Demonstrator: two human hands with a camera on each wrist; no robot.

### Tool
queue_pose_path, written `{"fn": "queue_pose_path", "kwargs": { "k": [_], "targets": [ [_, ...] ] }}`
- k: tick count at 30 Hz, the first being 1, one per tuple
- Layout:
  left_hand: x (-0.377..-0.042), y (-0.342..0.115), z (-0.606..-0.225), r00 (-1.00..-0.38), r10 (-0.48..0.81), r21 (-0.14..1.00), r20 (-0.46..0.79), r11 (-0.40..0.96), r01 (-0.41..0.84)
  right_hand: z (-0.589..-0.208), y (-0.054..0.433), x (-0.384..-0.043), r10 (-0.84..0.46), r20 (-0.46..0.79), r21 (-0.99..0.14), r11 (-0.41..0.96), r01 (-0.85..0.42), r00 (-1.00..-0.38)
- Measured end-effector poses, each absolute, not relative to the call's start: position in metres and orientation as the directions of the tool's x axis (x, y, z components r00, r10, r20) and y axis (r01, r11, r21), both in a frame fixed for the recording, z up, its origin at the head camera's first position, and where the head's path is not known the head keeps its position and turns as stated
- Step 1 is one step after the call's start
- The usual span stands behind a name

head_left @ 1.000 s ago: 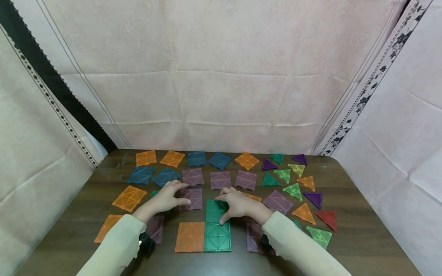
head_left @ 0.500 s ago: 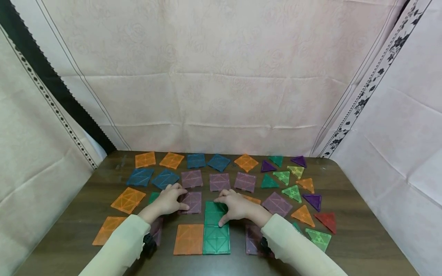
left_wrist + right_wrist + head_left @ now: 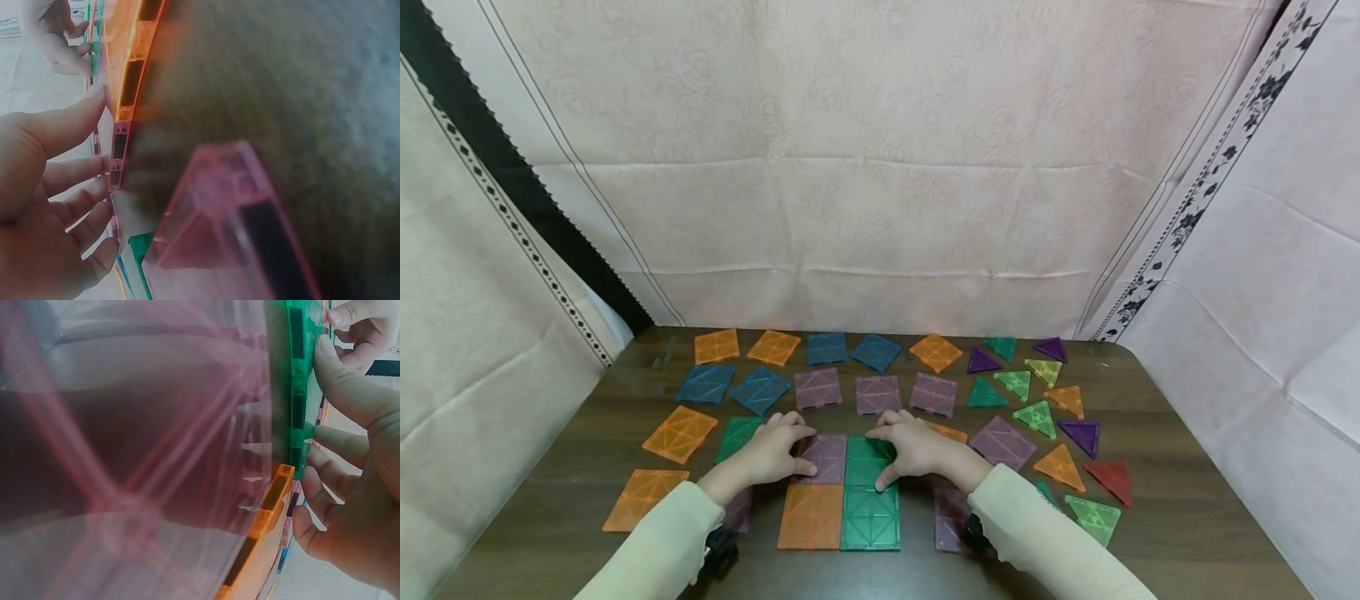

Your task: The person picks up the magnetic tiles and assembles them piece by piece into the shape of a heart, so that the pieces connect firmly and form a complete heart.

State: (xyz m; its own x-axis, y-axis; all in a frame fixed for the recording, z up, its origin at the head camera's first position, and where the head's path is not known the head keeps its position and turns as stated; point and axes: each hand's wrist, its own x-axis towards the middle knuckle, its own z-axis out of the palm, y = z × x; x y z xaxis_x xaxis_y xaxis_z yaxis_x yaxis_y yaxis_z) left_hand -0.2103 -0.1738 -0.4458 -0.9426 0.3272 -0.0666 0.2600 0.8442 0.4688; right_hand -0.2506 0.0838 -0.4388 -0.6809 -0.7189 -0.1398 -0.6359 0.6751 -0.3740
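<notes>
Translucent magnetic building tiles lie flat on the brown table. My left hand [image 3: 775, 448] grips a purple square tile [image 3: 826, 458], thumb and fingers at its edges. That tile sits against an orange square tile [image 3: 810, 517] on its near side and a green square tile [image 3: 860, 458] on its right. My right hand [image 3: 913, 448] holds the far green tile, index finger at its far edge and thumb at the seam with a near green square tile [image 3: 871, 521]. In the left wrist view, the thumb [image 3: 69, 128] meets the tile row. The right wrist view shows fingertips by the green edge [image 3: 299, 394].
Loose squares, including a blue tile [image 3: 761, 389] and an orange tile [image 3: 680, 433], lie left and behind. Several triangles, among them a red triangle [image 3: 1111, 482], spread on the right. A purple tile [image 3: 951, 518] lies by the right wrist. White cloth [image 3: 880, 208] hangs behind.
The left hand has drawn the purple tile nearer and a little right, closing its gaps to the orange and green tiles. The right hand has stayed nearly still.
</notes>
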Motion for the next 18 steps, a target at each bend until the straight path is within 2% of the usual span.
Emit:
{"fn": "queue_pose_path", "kwargs": {
  "k": [11, 18],
  "targets": [
    [-0.211, -0.176, -0.443, -0.938, 0.343, 0.49, -0.05, 0.827, 0.276, -0.435, 0.085, -0.248, -0.72, -0.143, -0.393, 0.671, -0.629, -0.679],
    [-0.216, -0.202, -0.436, -0.949, 0.314, 0.546, 0.013, 0.793, 0.27, -0.435, 0.084, -0.248, -0.723, -0.142, -0.392, 0.668, -0.633, -0.676]
  ]
}}
